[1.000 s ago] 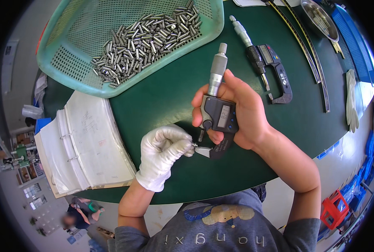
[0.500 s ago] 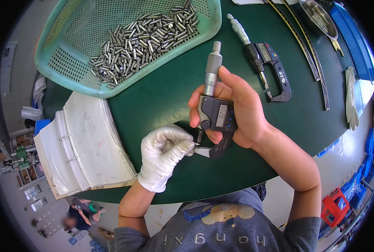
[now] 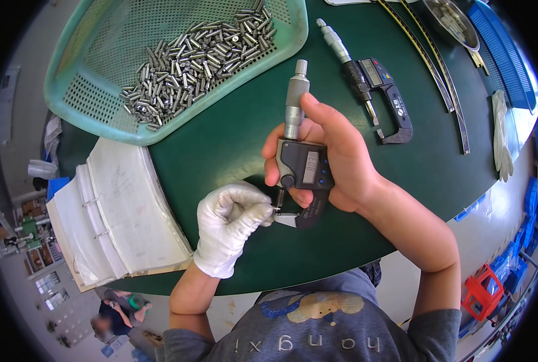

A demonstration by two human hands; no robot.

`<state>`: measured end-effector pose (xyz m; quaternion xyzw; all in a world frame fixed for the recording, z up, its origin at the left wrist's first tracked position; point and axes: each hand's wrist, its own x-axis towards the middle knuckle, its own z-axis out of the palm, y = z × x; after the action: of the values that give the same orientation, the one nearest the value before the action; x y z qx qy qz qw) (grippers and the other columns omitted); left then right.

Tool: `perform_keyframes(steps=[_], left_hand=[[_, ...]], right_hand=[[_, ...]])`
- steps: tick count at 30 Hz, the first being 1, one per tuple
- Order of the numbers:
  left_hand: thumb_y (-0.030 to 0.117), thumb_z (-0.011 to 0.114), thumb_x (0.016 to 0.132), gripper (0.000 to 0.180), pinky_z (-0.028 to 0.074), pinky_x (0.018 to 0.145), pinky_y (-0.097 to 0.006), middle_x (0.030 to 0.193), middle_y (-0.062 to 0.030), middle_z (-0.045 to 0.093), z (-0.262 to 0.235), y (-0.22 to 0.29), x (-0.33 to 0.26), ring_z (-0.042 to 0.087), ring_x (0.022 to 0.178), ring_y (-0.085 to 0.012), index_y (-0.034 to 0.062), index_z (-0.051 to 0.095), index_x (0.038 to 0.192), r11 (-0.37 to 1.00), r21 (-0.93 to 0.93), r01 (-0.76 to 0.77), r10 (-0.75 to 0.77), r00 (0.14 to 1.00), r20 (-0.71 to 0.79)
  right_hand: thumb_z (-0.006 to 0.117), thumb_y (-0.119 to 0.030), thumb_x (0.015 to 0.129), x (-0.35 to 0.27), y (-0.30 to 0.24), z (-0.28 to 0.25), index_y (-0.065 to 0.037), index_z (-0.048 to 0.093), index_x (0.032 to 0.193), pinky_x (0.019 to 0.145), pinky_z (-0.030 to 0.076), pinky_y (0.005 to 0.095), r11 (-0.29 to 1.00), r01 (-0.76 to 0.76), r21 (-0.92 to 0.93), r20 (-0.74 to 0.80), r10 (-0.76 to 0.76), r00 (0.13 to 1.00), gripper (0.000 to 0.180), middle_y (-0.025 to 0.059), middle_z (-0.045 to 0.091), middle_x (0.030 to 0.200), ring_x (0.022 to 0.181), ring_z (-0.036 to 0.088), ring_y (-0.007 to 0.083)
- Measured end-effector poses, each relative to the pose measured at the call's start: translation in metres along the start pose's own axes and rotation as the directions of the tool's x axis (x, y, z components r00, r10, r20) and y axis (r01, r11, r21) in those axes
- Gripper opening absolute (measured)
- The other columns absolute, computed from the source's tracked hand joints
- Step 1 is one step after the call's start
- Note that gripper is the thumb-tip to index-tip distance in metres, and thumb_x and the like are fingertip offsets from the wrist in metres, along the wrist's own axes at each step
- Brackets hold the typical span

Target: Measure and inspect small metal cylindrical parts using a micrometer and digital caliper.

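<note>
Little has shifted since a second ago: your white-gloved left hand [image 3: 232,220] still pinches a small part, too small to identify, at the anvil. Your bare right hand [image 3: 329,157] keeps wrapping the grey digital micrometer [image 3: 302,163] above the green table's [image 3: 232,133] near edge, so measuring continues.

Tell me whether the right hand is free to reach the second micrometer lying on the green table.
Probably not as it stands: the right hand is wrapped around a digital micrometer. The second micrometer lies just beyond it on the green table with nothing between, so only the full grip hinders it.
</note>
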<state>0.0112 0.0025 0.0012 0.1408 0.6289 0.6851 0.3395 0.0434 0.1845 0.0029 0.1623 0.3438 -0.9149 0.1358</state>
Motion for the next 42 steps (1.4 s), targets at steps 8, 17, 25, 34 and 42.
perform_keyframes(steps=[8, 17, 25, 34, 42], left_hand=[[0.004, 0.065, 0.073, 0.012, 0.046, 0.056, -0.021, 0.072, -0.0070, 0.057, -0.0004, 0.0000, 0.0001, 0.056, 0.061, -0.0109, -0.0013, 0.056, 0.079, 1.000, -0.015, 0.011, -0.011, 1.000, -0.003], [0.005, 0.065, 0.073, 0.012, 0.045, 0.056, -0.021, 0.072, -0.0068, 0.057, -0.0009, 0.0002, 0.0003, 0.056, 0.060, -0.0106, -0.0013, 0.057, 0.079, 1.000, -0.017, 0.013, -0.013, 1.000, 0.003], [0.004, 0.066, 0.073, 0.012, 0.045, 0.055, -0.020, 0.072, -0.0060, 0.057, 0.0007, 0.0004, 0.0000, 0.055, 0.060, -0.0103, -0.0011, 0.057, 0.079, 1.000, 0.010, 0.016, -0.016, 1.000, 0.019], [0.001, 0.062, 0.075, 0.011, 0.045, 0.062, -0.023, 0.076, -0.0085, 0.055, -0.0029, 0.0041, -0.0005, 0.054, 0.067, -0.0120, -0.0032, 0.055, 0.082, 0.999, -0.010, 0.039, -0.038, 0.996, 0.081], [0.003, 0.062, 0.075, 0.012, 0.045, 0.062, -0.024, 0.076, -0.0083, 0.055, -0.0048, 0.0020, -0.0010, 0.054, 0.066, -0.0122, -0.0031, 0.056, 0.083, 0.999, -0.017, 0.028, -0.026, 0.996, 0.083]], right_hand=[[0.022, -0.054, 0.084, -0.0012, -0.0017, 0.0024, 0.000, 0.053, 0.083, 0.038, 0.038, 0.0231, 1.000, -0.014, -0.024, -0.008, 0.014, 1.000, 0.063, 0.0138, 0.057, 0.065, 0.037, 0.044, 0.0162], [0.019, -0.051, 0.085, -0.0003, -0.0019, 0.0011, 0.002, 0.053, 0.085, 0.037, 0.037, 0.0236, 0.998, -0.036, 0.044, 0.000, 0.036, 0.999, 0.063, 0.0149, 0.057, 0.065, 0.036, 0.043, 0.0160], [0.028, -0.056, 0.083, -0.0011, -0.0029, 0.0022, 0.000, 0.054, 0.081, 0.036, 0.037, 0.0226, 0.997, -0.017, -0.078, 0.003, 0.017, 1.000, 0.062, 0.0140, 0.057, 0.064, 0.035, 0.044, 0.0151], [0.023, -0.053, 0.085, -0.0014, -0.0022, 0.0027, 0.000, 0.053, 0.083, 0.036, 0.036, 0.0225, 0.999, -0.017, -0.033, 0.003, 0.017, 1.000, 0.061, 0.0140, 0.057, 0.065, 0.036, 0.044, 0.0153], [0.016, -0.047, 0.087, -0.0004, -0.0016, 0.0010, 0.001, 0.052, 0.087, 0.037, 0.037, 0.0226, 0.999, -0.026, 0.022, 0.016, 0.026, 1.000, 0.060, 0.0151, 0.057, 0.066, 0.036, 0.044, 0.0158]])
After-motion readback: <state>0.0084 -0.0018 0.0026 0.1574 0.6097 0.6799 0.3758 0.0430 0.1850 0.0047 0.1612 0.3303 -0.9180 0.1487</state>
